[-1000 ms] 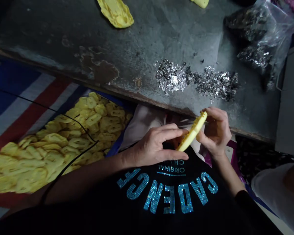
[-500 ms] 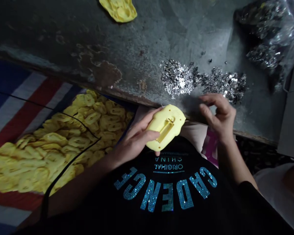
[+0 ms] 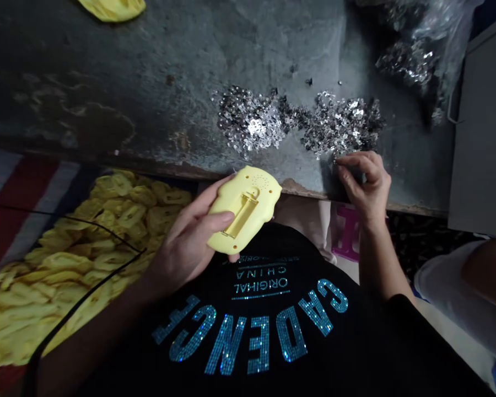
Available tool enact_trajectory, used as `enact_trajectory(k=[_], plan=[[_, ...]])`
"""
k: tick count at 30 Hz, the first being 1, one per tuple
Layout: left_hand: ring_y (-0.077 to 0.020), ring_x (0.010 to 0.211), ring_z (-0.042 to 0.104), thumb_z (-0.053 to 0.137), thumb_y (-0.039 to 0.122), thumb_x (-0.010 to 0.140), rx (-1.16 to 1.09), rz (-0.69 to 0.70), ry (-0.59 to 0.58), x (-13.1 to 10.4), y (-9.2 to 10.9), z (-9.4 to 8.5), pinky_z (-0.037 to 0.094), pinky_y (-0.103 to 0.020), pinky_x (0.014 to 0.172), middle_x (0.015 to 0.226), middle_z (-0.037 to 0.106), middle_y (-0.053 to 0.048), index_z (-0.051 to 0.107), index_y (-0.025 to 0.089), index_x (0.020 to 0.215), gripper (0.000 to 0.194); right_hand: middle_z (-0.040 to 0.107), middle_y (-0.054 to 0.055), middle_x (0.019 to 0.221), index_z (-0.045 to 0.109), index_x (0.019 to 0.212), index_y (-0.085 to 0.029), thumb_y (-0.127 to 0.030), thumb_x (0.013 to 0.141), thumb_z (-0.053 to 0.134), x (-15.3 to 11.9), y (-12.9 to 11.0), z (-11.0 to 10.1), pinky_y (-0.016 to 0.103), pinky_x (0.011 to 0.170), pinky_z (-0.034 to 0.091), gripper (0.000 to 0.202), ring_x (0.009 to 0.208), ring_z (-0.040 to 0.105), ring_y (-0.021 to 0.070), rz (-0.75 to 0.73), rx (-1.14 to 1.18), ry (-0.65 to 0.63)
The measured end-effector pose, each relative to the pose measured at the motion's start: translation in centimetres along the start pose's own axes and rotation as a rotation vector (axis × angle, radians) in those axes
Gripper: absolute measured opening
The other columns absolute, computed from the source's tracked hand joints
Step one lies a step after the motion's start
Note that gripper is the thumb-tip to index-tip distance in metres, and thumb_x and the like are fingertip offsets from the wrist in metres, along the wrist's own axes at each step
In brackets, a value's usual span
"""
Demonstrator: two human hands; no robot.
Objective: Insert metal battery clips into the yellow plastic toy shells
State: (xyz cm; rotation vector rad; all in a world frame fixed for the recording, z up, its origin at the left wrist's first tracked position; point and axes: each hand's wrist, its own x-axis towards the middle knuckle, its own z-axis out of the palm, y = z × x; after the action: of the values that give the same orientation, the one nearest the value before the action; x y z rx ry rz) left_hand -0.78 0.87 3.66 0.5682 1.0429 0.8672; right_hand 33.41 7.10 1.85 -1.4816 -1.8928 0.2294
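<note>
Grey and worn, the table (image 3: 177,60) spreads ahead of both grips, its near edge just beyond the left grip (image 3: 192,231). That grip is clamped on a yellow casing (image 3: 262,201), thumb on top and fingers beneath, probably to keep its open compartment (image 3: 246,215) facing up and in reach. Ahead and to the right, the right grip (image 3: 370,184) hangs at the table's edge, thumb and forefinger close together; whether they pinch a metal bit I cannot tell. Just beyond its fingertips lies a pile of small metal pieces (image 3: 341,124), likely kept near the edge for short reaches. Left of and below the left grip, more yellow casings (image 3: 111,237) lie heaped.
</note>
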Motion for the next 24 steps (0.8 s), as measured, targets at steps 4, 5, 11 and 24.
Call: enact_trajectory(k=[4,5,11,24], plan=[[-0.0134,0.059,0.066,0.074,0.038,0.101,0.023,0.008,0.008,0.3,0.0,0.8,0.054,-0.022,0.037,0.142,0.081,-0.016,0.059,0.021,0.171,0.074,0.08,0.003,0.106,0.083,0.113,-0.032,-0.035,0.108,0.073,0.5,0.3,1.0,0.051,0.099,0.053,0.012,0.106,0.072,0.0286,0.011,-0.109,-0.014],[-0.014,0.059,0.066,0.075,0.038,0.1,0.025,0.006,0.014,0.4,0.1,1.0,0.054,-0.022,0.037,0.14,0.082,-0.017,0.06,0.02,0.17,0.074,0.08,0.004,0.106,0.083,0.115,-0.032,-0.036,0.109,0.072,0.9,0.1,1.5,0.052,0.099,0.052,0.013,0.107,0.071,0.0296,0.004,-0.145,-0.03],[-0.0158,0.066,0.068,0.076,0.037,0.099,0.038,-0.009,0.024,0.2,0.0,1.4,0.054,-0.02,0.039,0.136,0.082,-0.015,0.064,0.025,0.166,0.068,0.075,0.006,0.107,0.079,0.11,-0.03,-0.039,0.109,0.072,3.1,-1.3,4.1,0.057,0.104,0.048,0.012,0.112,0.065,0.0339,-0.03,-0.254,-0.133],[-0.0171,0.065,0.071,0.085,0.044,0.094,0.031,-0.044,0.04,0.5,-0.5,1.1,0.053,-0.021,0.037,0.134,0.084,-0.013,0.064,0.026,0.165,0.076,0.076,0.009,0.135,0.074,0.14,-0.038,-0.035,0.109,0.067,2.6,-0.7,2.2,0.062,0.107,0.049,0.031,0.124,0.062,0.0368,-0.106,-0.315,-0.146]])
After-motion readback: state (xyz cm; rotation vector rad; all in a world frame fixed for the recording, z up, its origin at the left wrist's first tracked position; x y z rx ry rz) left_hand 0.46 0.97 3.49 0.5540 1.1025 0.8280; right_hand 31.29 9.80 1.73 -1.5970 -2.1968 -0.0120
